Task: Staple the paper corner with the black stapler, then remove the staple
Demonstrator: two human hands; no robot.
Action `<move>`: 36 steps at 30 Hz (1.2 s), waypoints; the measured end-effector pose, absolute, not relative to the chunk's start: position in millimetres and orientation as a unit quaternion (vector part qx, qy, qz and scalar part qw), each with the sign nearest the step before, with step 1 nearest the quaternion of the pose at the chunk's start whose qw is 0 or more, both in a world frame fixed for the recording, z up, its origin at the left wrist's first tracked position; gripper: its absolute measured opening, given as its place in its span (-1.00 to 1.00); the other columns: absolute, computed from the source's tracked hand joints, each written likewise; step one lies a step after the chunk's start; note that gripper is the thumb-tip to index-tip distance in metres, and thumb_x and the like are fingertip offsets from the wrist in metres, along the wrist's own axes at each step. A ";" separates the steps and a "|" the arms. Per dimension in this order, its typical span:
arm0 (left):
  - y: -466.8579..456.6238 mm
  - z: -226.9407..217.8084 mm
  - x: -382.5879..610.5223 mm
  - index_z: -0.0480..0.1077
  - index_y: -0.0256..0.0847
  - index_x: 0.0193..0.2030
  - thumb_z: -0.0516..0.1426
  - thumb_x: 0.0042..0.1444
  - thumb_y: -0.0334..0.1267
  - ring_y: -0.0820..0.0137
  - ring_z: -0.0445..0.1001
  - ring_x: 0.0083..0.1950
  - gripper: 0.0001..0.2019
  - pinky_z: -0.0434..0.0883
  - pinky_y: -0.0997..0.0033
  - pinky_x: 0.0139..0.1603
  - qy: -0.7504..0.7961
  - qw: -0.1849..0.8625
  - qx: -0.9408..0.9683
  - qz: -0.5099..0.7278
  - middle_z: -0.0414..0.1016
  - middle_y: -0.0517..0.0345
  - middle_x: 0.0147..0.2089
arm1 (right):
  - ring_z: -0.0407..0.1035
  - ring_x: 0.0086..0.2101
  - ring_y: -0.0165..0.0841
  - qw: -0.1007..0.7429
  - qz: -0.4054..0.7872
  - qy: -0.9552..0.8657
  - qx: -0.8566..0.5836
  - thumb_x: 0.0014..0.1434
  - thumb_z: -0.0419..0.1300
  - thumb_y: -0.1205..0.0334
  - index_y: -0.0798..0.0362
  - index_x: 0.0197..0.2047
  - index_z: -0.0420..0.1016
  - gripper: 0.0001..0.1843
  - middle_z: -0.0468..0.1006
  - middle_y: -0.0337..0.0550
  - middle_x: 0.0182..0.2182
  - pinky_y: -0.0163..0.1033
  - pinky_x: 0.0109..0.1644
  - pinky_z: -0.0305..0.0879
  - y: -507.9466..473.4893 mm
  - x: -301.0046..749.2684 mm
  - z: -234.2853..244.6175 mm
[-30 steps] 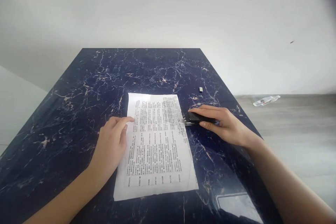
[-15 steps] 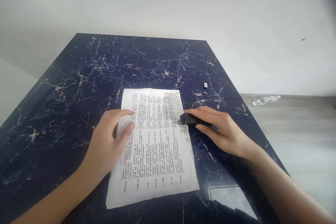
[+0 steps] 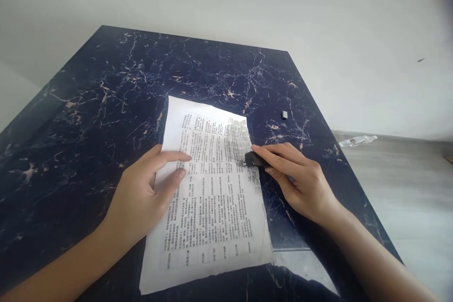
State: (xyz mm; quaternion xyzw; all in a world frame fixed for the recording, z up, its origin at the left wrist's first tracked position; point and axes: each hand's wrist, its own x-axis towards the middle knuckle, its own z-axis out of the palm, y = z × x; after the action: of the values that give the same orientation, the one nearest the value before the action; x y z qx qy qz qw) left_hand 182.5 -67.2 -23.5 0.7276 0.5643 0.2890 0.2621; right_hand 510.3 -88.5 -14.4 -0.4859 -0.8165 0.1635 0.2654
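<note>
A printed sheet of paper [image 3: 207, 207] lies before me, its right margin covered with dense rows of metal staples [image 3: 239, 139]. My left hand [image 3: 152, 184] holds the sheet's left edge, with index finger and thumb on top. Its other fingers are mostly hidden, seemingly beneath the paper. In my right hand [image 3: 293, 174] is a small black stapler [image 3: 256, 159], gripped between thumb and fingers. The stapler's front end sits over the right edge of the sheet, just below the thickest staples. Whether its jaws are pressed together I cannot tell.
The table [image 3: 198, 75] is dark blue with a white-veined marble pattern. A small silvery block [image 3: 284, 115] rests on it at the right. Beyond the right edge, a clear plastic item [image 3: 358, 141] lies on the floor. A pale wall stands behind.
The view has turned slightly. The sheet now looks more slanted and bent, and my left fingers reach a little further over it. The stapler remains at the right margin in my right hand.
</note>
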 end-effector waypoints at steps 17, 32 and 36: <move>-68.3 -23.1 183.9 0.58 -0.03 0.05 0.19 0.32 -0.17 0.32 0.59 -0.32 -0.78 0.44 0.45 -0.54 0.546 0.277 0.734 0.293 0.60 0.06 -0.03 | 0.40 0.02 -0.17 0.237 0.115 -0.831 -0.490 0.40 -0.04 0.58 -0.20 0.48 0.26 -0.28 0.52 -0.08 0.14 0.02 0.02 0.33 -88.8 500.7 -18.5; -68.3 -22.8 186.3 0.59 0.01 0.03 0.18 0.33 -0.11 0.27 0.62 -0.22 -0.78 0.57 0.36 -0.40 0.547 0.276 0.730 0.302 0.60 0.10 -0.02 | 0.39 0.04 -0.12 0.140 -0.007 -0.847 -0.513 0.17 -0.06 0.72 -0.03 0.38 0.39 -0.19 0.56 -0.05 0.10 0.09 0.09 0.30 -92.0 482.6 -16.3; -67.1 -21.8 186.7 0.60 0.00 0.01 0.17 0.34 -0.10 0.17 0.65 -0.10 -0.78 0.62 0.24 -0.30 0.551 0.259 0.737 0.295 0.63 0.08 0.00 | 0.40 0.02 -0.08 0.108 -0.046 -0.845 -0.522 0.12 -0.05 0.73 -0.01 0.35 0.43 -0.18 0.58 -0.03 0.08 0.16 0.09 0.29 -93.2 476.4 -16.5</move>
State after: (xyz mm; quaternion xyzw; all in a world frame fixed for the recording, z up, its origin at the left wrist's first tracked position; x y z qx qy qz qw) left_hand 186.7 -67.1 -21.8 0.7365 0.5510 0.2948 0.2590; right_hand 476.4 -93.2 -16.5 -0.5221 -0.8448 -0.0460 0.1075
